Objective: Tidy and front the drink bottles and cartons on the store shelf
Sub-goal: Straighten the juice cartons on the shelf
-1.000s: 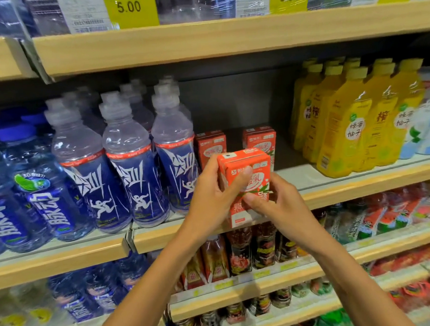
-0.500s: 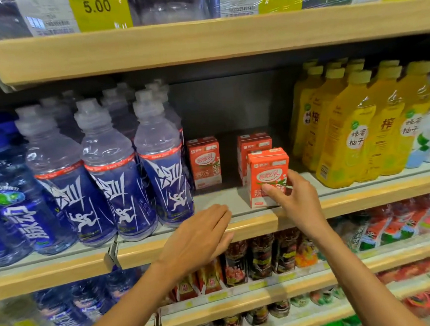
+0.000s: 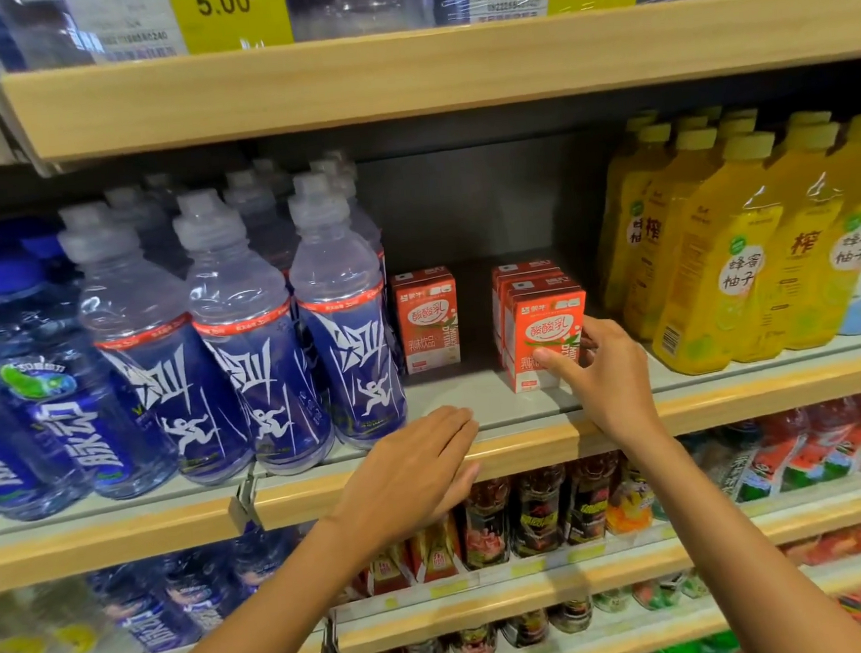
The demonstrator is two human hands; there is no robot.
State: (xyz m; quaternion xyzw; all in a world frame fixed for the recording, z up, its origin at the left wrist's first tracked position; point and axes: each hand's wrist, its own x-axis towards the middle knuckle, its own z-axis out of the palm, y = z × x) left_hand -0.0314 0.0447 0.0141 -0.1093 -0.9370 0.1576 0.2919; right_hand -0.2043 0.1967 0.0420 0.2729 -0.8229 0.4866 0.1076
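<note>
Orange-red paper drink carton (image 3: 548,337) stands upright on the grey wood-edged shelf (image 3: 475,400), at the front of a short row of like cartons. Right hand (image 3: 613,384) grips it, thumb on its face, fingers curled round its right side. Left of that carton, the left hand (image 3: 409,477) lies flat over the shelf lip, fingers straight. Yellow plastic bottles (image 3: 712,263) stand to its right.

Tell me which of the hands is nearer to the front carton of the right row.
Right. The right hand pinches the front carton; the left hand lies lower left at the shelf edge, apart from it.
</note>
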